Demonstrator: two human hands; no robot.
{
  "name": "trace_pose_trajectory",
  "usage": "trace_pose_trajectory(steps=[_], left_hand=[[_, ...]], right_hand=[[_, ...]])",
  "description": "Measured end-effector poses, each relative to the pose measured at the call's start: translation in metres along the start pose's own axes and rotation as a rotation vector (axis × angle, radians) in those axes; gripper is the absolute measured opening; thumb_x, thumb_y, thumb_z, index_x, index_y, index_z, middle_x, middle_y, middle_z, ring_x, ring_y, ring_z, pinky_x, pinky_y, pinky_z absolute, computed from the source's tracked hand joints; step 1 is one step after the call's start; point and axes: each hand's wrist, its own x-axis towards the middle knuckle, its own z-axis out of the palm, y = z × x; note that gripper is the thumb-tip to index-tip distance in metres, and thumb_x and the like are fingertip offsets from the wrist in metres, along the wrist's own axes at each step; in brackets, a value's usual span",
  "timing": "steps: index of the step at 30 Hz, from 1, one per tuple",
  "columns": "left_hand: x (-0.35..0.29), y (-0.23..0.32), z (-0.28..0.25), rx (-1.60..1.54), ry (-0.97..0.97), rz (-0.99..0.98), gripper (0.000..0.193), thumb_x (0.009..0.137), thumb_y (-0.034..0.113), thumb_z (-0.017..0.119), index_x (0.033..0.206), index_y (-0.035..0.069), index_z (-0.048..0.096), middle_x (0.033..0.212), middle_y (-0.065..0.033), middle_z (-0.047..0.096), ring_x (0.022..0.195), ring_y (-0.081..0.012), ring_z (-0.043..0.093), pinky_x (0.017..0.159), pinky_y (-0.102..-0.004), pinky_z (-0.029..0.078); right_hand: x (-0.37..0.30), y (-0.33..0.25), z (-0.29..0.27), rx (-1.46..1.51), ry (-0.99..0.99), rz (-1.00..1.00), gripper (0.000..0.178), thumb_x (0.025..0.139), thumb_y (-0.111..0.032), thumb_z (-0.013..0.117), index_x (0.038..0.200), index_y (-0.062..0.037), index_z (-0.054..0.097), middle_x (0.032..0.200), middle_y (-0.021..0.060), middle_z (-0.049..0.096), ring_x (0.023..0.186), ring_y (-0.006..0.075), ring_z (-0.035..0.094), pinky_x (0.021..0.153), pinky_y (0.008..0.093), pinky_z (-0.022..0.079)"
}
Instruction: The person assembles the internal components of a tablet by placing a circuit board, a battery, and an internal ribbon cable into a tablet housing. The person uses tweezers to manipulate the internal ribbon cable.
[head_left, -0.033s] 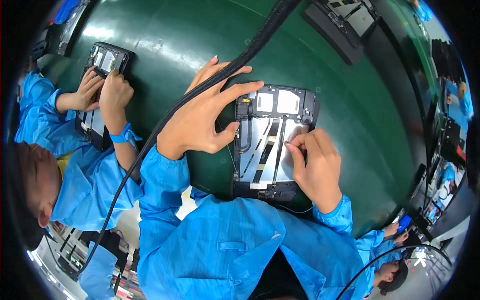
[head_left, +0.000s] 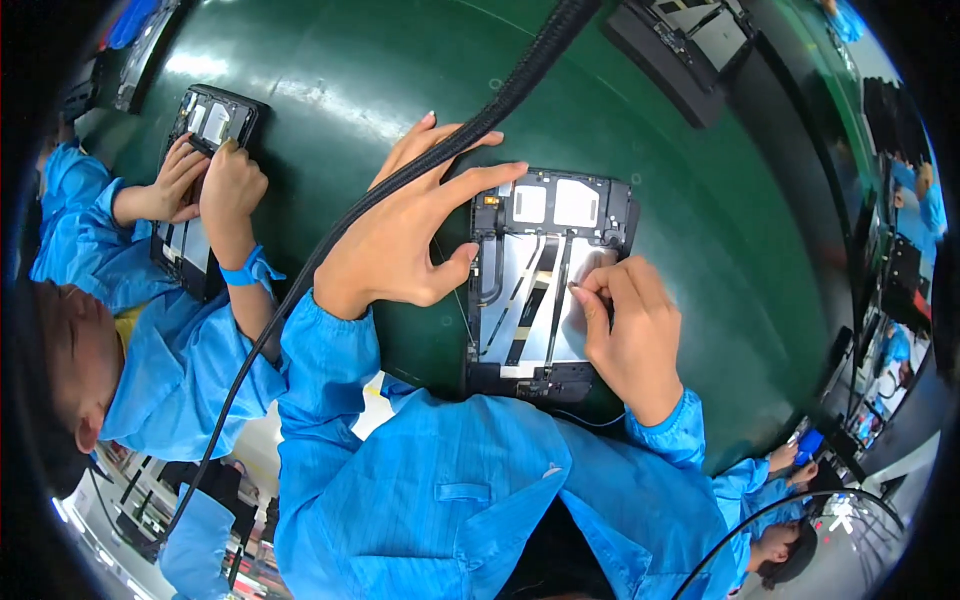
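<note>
The opened tablet lies on the tabletop, under and left of the grip of the right hand, whose thumb and finger press together; the left hand is spread, one fingertip at the tablet's corner. A sideways slip could snag the black ribbon left of the grip. Whether it pinches something thin, I cannot tell; the braided cable partly hides the left hand

No words, numbers or brand marks can be read on the opened tablet, including its two white panels, or on the blue work jacket below it. At lower right, a small white figure-shaped mark shows beside a curved black cable; its meaning and backing are unclear.
</note>
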Motion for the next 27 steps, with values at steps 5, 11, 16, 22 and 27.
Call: trace_pose_trajectory(steps=[5,11,16,22,27], left_hand=[[0.0,0.003,0.0,0.001,-0.002,-0.002,0.081,0.068,0.015,0.072,0.148,0.021,0.068,0.158,-0.0175,0.057,0.152,-0.0448,0.046,0.134,-0.0648,0.022],[0.0,0.003,0.003,0.032,-0.046,-0.004,0.082,0.069,0.032,0.067,0.15,0.019,0.069,0.161,-0.0212,0.051,0.152,-0.0456,0.044,0.134,-0.0649,0.02],[0.002,0.003,0.002,0.093,-0.028,-0.001,0.078,0.073,0.035,0.065,0.15,0.019,0.069,0.16,-0.0225,0.051,0.152,-0.0468,0.043,0.133,-0.0646,0.02],[0.005,0.005,0.006,0.105,0.04,-0.003,0.074,0.068,0.021,0.068,0.142,0.023,0.072,0.158,-0.0206,0.052,0.151,-0.0464,0.044,0.133,-0.064,0.024],[0.005,0.003,0.008,0.138,0.051,0.02,0.073,0.07,0.028,0.066,0.142,0.02,0.072,0.158,-0.021,0.052,0.151,-0.0462,0.044,0.132,-0.064,0.024]], right_hand=[[0.0,0.003,0.004,-0.003,0.041,-0.018,0.015,0.089,-0.005,0.08,0.094,-0.0038,0.066,0.093,0.0107,0.063,0.086,0.0352,0.067,0.07,0.0478,0.054],[0.001,0.0,-0.007,0.06,0.008,-0.027,0.018,0.089,-0.007,0.082,0.095,-0.0045,0.065,0.094,0.0098,0.064,0.085,0.0339,0.067,0.068,0.0471,0.054],[0.0,-0.003,-0.009,0.096,-0.025,0.039,0.017,0.088,-0.008,0.083,0.094,-0.0055,0.067,0.094,0.009,0.062,0.085,0.0325,0.068,0.067,0.0466,0.054],[-0.003,-0.003,-0.004,0.026,-0.007,-0.017,0.014,0.09,-0.007,0.079,0.091,-0.0055,0.065,0.097,0.0096,0.06,0.089,0.033,0.068,0.068,0.0484,0.056],[-0.006,-0.001,0.003,0.001,0.014,-0.032,0.014,0.091,-0.006,0.077,0.093,-0.0053,0.063,0.098,0.0102,0.059,0.091,0.0336,0.069,0.068,0.0487,0.057]])
